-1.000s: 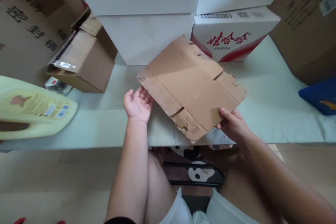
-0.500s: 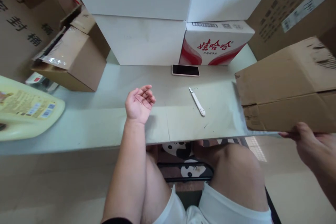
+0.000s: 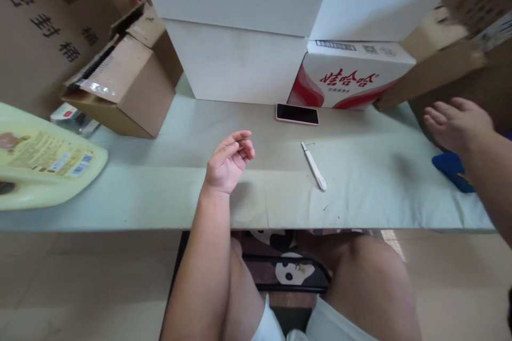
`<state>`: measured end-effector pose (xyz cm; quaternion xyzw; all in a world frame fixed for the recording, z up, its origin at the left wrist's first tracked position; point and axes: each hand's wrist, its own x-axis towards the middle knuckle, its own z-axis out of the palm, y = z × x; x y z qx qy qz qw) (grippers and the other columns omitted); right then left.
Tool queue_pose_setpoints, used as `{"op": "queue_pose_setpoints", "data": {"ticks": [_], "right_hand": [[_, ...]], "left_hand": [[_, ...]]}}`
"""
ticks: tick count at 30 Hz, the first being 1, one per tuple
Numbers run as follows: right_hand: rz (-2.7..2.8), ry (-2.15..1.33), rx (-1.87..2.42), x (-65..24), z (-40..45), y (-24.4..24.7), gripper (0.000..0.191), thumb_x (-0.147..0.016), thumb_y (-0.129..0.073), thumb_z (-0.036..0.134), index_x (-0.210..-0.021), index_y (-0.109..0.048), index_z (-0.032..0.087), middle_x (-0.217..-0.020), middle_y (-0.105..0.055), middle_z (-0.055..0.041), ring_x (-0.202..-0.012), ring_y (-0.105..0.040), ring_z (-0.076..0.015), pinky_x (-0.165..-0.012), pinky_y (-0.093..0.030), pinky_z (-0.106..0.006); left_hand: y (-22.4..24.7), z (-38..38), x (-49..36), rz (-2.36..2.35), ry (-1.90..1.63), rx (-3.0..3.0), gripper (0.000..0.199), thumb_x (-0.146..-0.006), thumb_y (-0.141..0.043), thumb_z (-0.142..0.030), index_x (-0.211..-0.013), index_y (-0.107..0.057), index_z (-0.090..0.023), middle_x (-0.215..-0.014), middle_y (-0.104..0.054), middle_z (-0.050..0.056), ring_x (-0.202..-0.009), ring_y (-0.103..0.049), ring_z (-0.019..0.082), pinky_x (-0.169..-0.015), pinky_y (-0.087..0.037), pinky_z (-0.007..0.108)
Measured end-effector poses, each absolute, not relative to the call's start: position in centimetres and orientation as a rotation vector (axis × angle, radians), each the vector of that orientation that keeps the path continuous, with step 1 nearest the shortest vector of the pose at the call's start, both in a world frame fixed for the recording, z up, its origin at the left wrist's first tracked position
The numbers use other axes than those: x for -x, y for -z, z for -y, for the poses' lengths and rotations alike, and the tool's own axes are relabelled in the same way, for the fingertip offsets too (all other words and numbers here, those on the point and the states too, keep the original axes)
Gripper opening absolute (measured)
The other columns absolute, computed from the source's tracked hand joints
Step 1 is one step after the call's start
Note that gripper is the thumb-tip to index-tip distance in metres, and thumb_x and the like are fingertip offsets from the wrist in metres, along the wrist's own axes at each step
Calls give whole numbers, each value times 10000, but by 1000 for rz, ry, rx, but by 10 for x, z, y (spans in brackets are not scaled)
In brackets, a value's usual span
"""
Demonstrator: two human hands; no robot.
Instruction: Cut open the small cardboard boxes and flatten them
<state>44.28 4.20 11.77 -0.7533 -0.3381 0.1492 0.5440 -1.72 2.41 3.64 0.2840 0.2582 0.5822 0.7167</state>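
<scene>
My left hand hovers over the near middle of the table, its fingers loosely curved and nothing in them. At the right, my right hand is open with its fingers stretched out, just above a blue item whose kind I cannot make out. Beyond that hand, a cardboard box stands at the back right beside a white and red carton. A slim white-handled tool with a narrow metal tip lies between my hands. Behind it, a phone rests with its dark screen up.
Large white boxes and the white and red carton line the back of the cloth-covered table. At the left are an opened cardboard box and a pale yellow jug. Bigger cardboard boxes stand behind on both sides.
The cardboard box has gone from the right front edge to the back right, and my right hand has let go of it. The blue item now shows. The view has shifted slightly.
</scene>
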Motion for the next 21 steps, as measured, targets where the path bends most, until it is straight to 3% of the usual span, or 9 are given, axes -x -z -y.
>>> {"op": "queue_pose_setpoints", "data": {"ticks": [2,7,13,17,21], "right_hand": [[628,-543,1744,-427,-52,-110,234,-838,-595,-12,-782,-558,213,-1102,-697,-187,-859,-713,-113,-784,-497,-341],[706,-853,1774,-378,-42,-90,190,-836,-634,16,-848,-629,206,-934,-699,-112,-810,-707,-116,-840,-524,-288],[1002,-1078,1755,-309,-47,-84,121,-820,-683,76,-881,-676,180,-893,-730,-106,-767,-718,-137,-759,-570,-272],[1289,-1156,1723,-232,-74,-75,172,-762,-729,103,-918,-684,160,-794,-739,-78,-695,-714,-152,-632,-569,-261],[1841,-1076,1602,-132,-105,-68,174,-792,-659,131,-961,-674,172,-845,-754,-76,-700,-719,-173,-611,-556,-292]], "left_hand": [[-37,-26,19,-554,-1293,-622,246,-714,-670,-248,-918,-750,-136,-745,-659,65,-646,-607,142,-654,-502,278],[-40,-21,26,-530,-1330,-577,230,-747,-627,-246,-917,-739,-139,-748,-654,66,-641,-604,145,-655,-500,291],[-45,-12,39,-515,-1410,-381,187,-767,-567,-253,-835,-705,-147,-683,-607,44,-595,-569,127,-615,-474,272],[-46,-12,55,-633,-1576,-78,169,-786,-509,-264,-683,-602,-168,-584,-499,-3,-494,-468,87,-517,-379,231],[-45,-13,75,-694,-1606,189,180,-801,-467,-240,-640,-509,-171,-537,-396,-46,-429,-377,62,-470,-296,212]]}}
